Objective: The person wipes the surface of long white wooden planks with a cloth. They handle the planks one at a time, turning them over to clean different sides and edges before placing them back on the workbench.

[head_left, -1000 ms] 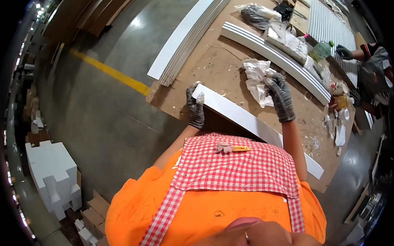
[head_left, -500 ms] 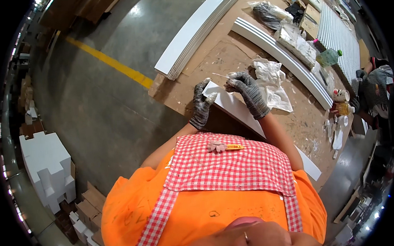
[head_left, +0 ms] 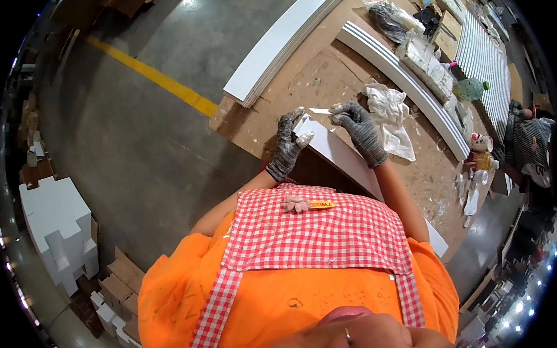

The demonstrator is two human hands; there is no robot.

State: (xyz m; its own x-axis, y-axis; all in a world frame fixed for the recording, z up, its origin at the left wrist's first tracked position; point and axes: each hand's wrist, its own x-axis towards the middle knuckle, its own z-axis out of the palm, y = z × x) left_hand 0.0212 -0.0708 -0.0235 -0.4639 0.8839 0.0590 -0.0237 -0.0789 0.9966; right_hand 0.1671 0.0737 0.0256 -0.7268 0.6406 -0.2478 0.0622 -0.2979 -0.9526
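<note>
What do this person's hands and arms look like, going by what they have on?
The left hand and right hand both wear grey, streaky knit gloves. The fingertips are whitened, most clearly on the left. The forearms are bare between the gloves and the short orange sleeves.

Wearer's hands: two; held board: one; green bottle: one; checked apron: one; yellow floor line: one.
</note>
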